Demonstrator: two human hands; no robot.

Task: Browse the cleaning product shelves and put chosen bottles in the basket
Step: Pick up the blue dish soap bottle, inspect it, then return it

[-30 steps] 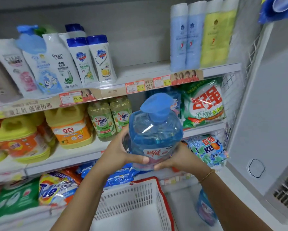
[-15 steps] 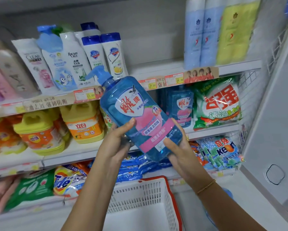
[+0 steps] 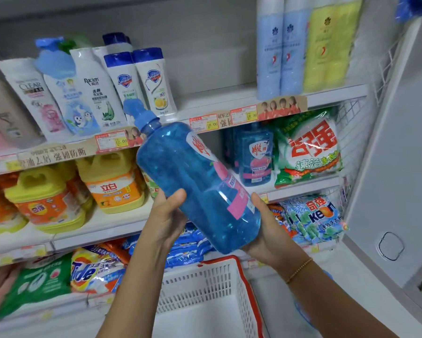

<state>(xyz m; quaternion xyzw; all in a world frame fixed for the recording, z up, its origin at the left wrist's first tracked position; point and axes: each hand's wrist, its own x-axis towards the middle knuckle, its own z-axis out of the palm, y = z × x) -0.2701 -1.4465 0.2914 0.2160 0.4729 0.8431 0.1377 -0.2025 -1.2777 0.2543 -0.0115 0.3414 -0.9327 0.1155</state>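
Both hands, left hand (image 3: 167,217) and right hand (image 3: 266,234), grip the tilted translucent blue plastic pump bottle (image 3: 195,184) (thumbs curled on top) above the white mesh basket (image 3: 215,281).

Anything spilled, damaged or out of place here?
Nothing stands out. The blue bottle is tilted only because the left hand and right hand hold it, not yet in the basket; no spill or damage shows.

White shelves (image 3: 217,100), top tier — shampoo bottles (image 3: 154,81), middle tier — yellow jugs (image 3: 112,184), green powder bag (image 3: 310,150)
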